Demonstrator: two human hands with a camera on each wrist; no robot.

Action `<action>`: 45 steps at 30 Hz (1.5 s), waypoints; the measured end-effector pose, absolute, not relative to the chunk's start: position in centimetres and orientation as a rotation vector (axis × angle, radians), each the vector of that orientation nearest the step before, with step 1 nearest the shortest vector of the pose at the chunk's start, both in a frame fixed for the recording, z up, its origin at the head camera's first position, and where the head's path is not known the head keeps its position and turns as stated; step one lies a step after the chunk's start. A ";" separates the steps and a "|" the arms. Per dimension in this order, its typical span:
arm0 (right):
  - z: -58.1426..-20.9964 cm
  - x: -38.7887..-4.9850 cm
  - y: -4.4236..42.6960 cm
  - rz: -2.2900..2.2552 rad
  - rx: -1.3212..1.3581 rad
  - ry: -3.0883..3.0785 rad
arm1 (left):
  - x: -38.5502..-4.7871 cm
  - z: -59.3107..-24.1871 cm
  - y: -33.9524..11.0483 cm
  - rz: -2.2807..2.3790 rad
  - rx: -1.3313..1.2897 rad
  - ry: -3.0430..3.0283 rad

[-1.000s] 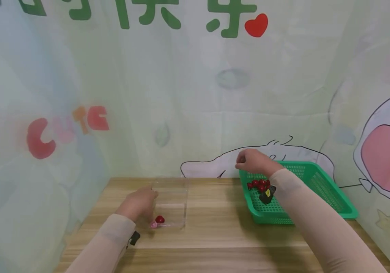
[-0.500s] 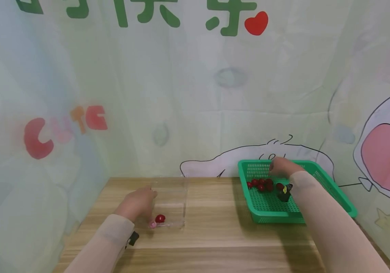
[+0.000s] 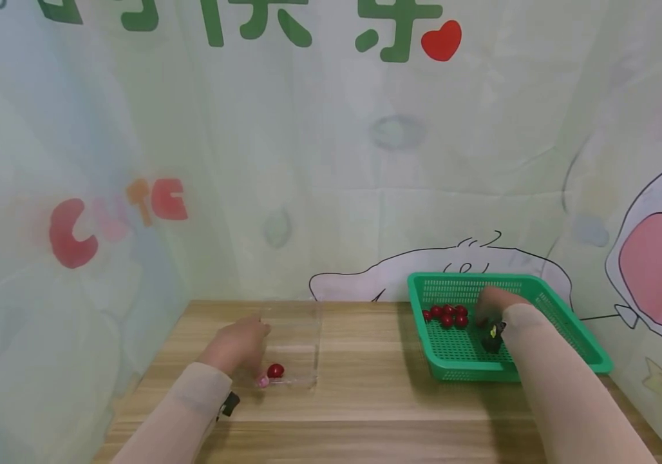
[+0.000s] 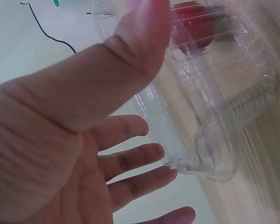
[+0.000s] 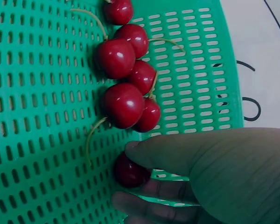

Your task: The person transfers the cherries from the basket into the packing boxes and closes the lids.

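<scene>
In the head view my left hand (image 3: 237, 345) is at the left side of a clear plastic box (image 3: 292, 348). The left wrist view shows its thumb against one wall near a red cherry (image 4: 193, 27), and the other fingers by the box's corner. That cherry lies inside the box. My right hand (image 3: 496, 304) is down in a green basket (image 3: 476, 368). There its thumb and fingers pinch a dark red cherry (image 5: 130, 171), partly hidden by the thumb. Beside it, several red cherries (image 5: 123, 106) with stems lie against the basket's wall.
Both containers stand on a wooden table (image 3: 366, 386), the box left and the basket right, with bare wood between them. Behind them hangs a printed curtain (image 3: 342, 193), close to the basket's back rim.
My right hand has moved from above the basket's back left edge, rightward and down into the basket, onto a cherry. The left hand and the box have stayed in place.
</scene>
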State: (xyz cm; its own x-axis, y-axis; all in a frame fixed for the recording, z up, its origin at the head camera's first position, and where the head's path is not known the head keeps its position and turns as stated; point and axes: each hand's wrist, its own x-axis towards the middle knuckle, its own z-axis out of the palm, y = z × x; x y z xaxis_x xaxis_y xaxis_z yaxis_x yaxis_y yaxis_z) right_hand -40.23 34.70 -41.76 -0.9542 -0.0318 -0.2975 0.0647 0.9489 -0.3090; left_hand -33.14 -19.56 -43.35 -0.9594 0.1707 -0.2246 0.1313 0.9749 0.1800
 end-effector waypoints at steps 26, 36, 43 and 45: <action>-35.0 -41.5 27.2 -0.380 -0.398 2.965 | -32.8 -43.3 -19.5 0.248 0.234 2.895; -36.0 -39.2 16.7 -0.367 -0.640 2.960 | -33.0 -43.2 -19.0 0.271 0.228 2.886; -39.3 -36.8 9.8 -0.400 -1.036 2.819 | -33.1 -43.6 -18.4 0.286 0.244 2.896; -40.4 -36.2 7.9 -0.376 -1.090 2.798 | -33.2 -43.6 -18.3 0.282 0.241 2.897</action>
State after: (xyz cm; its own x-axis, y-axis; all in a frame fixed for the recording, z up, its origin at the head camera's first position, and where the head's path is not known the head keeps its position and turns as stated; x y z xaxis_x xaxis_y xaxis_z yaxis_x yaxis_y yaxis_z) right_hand -36.24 7.94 -40.44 -0.7347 -0.6782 -0.0173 -0.6496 0.7106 -0.2702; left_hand -33.21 -18.32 -43.60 -0.9622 0.1828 -0.2020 0.1405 0.9682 0.2070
